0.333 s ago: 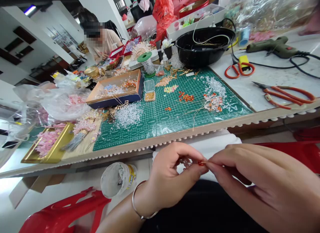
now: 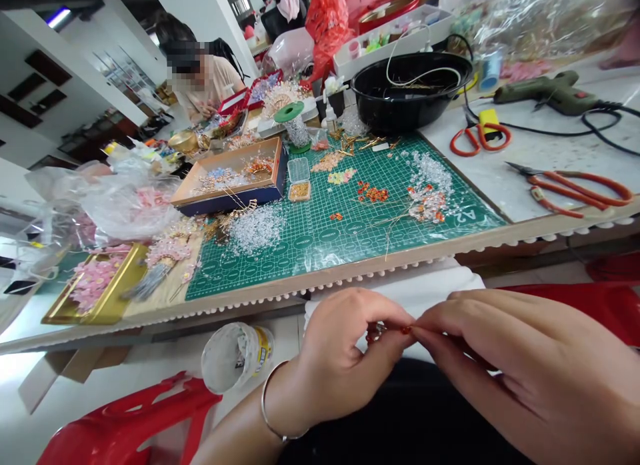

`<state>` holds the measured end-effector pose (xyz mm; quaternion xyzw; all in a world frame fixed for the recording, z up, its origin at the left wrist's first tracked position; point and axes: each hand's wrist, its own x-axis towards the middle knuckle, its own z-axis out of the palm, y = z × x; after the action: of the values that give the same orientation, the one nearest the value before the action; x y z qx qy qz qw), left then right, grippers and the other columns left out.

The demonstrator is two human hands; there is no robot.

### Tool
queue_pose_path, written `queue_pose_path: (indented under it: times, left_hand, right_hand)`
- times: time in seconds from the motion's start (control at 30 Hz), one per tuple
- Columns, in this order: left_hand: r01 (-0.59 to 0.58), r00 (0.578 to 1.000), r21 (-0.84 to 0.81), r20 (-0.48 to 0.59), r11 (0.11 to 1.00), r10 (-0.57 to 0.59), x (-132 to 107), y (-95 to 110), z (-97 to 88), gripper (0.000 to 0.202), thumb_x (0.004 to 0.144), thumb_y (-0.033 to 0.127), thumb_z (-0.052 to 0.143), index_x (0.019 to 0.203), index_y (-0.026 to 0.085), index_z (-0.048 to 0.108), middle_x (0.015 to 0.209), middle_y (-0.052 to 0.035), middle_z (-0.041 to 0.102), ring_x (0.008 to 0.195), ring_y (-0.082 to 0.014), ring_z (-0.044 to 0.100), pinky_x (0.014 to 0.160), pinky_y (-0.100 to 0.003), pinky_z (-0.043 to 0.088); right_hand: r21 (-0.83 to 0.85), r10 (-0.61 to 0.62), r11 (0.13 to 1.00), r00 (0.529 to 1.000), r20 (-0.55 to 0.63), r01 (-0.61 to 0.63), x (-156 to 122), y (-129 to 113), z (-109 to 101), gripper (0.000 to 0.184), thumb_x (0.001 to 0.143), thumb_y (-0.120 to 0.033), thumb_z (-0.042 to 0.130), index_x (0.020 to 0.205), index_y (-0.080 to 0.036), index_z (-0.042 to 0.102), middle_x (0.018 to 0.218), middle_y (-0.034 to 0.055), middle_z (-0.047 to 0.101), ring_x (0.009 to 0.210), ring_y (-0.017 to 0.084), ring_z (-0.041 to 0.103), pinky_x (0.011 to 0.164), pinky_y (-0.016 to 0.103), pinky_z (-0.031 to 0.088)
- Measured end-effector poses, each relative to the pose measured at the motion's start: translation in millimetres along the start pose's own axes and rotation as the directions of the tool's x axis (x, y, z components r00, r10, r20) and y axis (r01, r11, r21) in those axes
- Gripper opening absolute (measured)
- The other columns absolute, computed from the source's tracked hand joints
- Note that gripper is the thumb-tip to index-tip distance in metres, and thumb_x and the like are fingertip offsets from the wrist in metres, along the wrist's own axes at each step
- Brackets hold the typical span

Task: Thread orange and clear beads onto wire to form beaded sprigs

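My left hand (image 2: 350,348), with a bangle at the wrist, pinches a small spray of red and clear beads (image 2: 375,332) between thumb and forefinger. Most of that spray is hidden inside the curled fingers. Against its fingertips, my right hand (image 2: 525,358) is closed in a pinch beside a red bead (image 2: 406,330); what lies between the right fingertips is too small to make out. Both hands are over my lap, in front of the table edge. Beyond them a green cutting mat (image 2: 320,245) bears orange-red beads (image 2: 373,193) and a bunch of beaded wire stems (image 2: 427,204).
Clear beads (image 2: 257,228) lie in a heap on the mat, near a shallow box (image 2: 230,202). On the right are pliers (image 2: 580,185), orange-handled scissors (image 2: 480,140) and a glue gun (image 2: 545,95). A black basin (image 2: 407,112) stands behind. Across the table sits another person (image 2: 210,78).
The left hand has turned and dropped slightly, and the red bead at the fingertips has shifted a little. Both hands keep their pinch.
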<state>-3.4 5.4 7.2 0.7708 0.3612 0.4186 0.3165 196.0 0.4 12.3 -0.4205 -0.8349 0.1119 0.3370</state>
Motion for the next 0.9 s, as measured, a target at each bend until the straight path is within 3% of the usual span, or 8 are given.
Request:
queue_pose_path:
  times: [0.1,0.3,0.4,0.5,0.63,0.73,0.8,0.9]
  left_hand:
    - [0.012,0.999,0.077,0.043,0.997,-0.015,0.2,4.0,-2.6,0.005,0.094,0.016,0.065,0.097,0.02,0.064,0.088,-0.0022,0.076,0.078,-0.0139,0.071,0.073,-0.025,0.054]
    - [0.073,0.988,0.174,0.119,0.982,-0.094,-0.3,6.6,-6.6,0.012,0.094,0.019,0.065,0.106,0.019,0.063,0.095,-0.0012,0.077,0.079,-0.0134,0.07,0.078,-0.026,0.053]
    - [0.137,0.972,0.104,0.179,0.985,-0.154,2.0,7.9,-7.7,0.019,0.093,0.02,0.066,0.112,0.018,0.062,0.095,-0.0032,0.077,0.082,-0.0145,0.071,0.079,-0.027,0.054]
    - [0.303,0.933,-0.042,0.219,0.952,-0.287,3.8,7.2,-7.8,0.03,0.09,0.022,0.07,0.119,0.02,0.061,0.099,-0.0049,0.076,0.084,-0.0154,0.07,0.076,-0.027,0.054]
    - [0.535,0.843,-0.345,0.274,0.771,-0.463,4.2,2.1,-5.2,0.05,0.08,0.019,0.08,0.124,0.022,0.058,0.113,-0.0081,0.07,0.089,-0.016,0.07,0.078,-0.029,0.054]
    - [0.632,0.771,-0.523,0.348,0.572,-0.534,4.2,-2.1,-0.3,0.051,0.076,0.021,0.086,0.119,0.021,0.058,0.106,-0.0055,0.069,0.09,-0.0147,0.069,0.081,-0.028,0.053]
    - [0.642,0.75,-0.584,0.341,0.497,-0.567,4.5,-3.7,3.6,0.046,0.075,0.023,0.087,0.113,0.02,0.06,0.096,-0.0025,0.069,0.085,-0.012,0.066,0.076,-0.025,0.052]
    - [0.619,0.749,-0.636,0.301,0.46,-0.591,5.3,-3.9,7.7,0.047,0.073,0.024,0.089,0.109,0.019,0.06,0.089,-0.0015,0.069,0.076,-0.0104,0.063,0.065,-0.021,0.049]
  right_hand:
    - [-0.072,-0.104,0.992,0.992,0.065,0.108,2.2,1.0,0.2,0.029,0.1,-0.02,0.044,0.073,-0.024,0.052,0.058,-0.003,0.056,0.045,0.014,0.055,0.044,0.03,0.037]
    - [-0.061,-0.068,0.995,0.984,0.162,0.079,-4.5,6.0,3.4,0.015,0.094,-0.014,0.044,0.085,-0.024,0.051,0.065,-0.0026,0.056,0.047,0.015,0.058,0.045,0.03,0.042]
    - [-0.017,-0.074,0.997,0.972,0.223,0.079,-9.7,11.7,5.3,0.017,0.098,-0.016,0.044,0.085,-0.024,0.051,0.066,-0.0031,0.057,0.049,0.014,0.06,0.046,0.029,0.042]
    - [0.009,-0.019,1.0,0.973,0.229,0.017,-13.5,16.4,6.0,0.018,0.102,-0.021,0.044,0.087,-0.025,0.052,0.067,-0.0029,0.059,0.051,0.014,0.06,0.048,0.027,0.043]
    - [0.031,0.047,0.998,0.981,0.191,-0.054,-17.9,19.1,4.5,0.016,0.101,-0.023,0.048,0.086,-0.026,0.053,0.07,-0.0019,0.062,0.055,0.014,0.061,0.051,0.025,0.047]
    - [0.036,0.086,0.995,0.983,0.16,-0.093,-20.8,19.5,1.4,0.014,0.1,-0.024,0.05,0.088,-0.026,0.056,0.07,-0.0024,0.063,0.055,0.013,0.061,0.05,0.024,0.047]
    - [0.042,0.098,0.993,0.984,0.151,-0.106,-21.8,19.6,-0.8,0.014,0.099,-0.024,0.051,0.087,-0.026,0.057,0.069,-0.0027,0.063,0.054,0.013,0.06,0.05,0.024,0.047]
    - [0.044,0.086,0.995,0.984,0.158,-0.094,-22.4,20.1,-2.8,0.014,0.099,-0.023,0.051,0.087,-0.025,0.058,0.068,-0.0026,0.063,0.053,0.013,0.06,0.049,0.024,0.047]
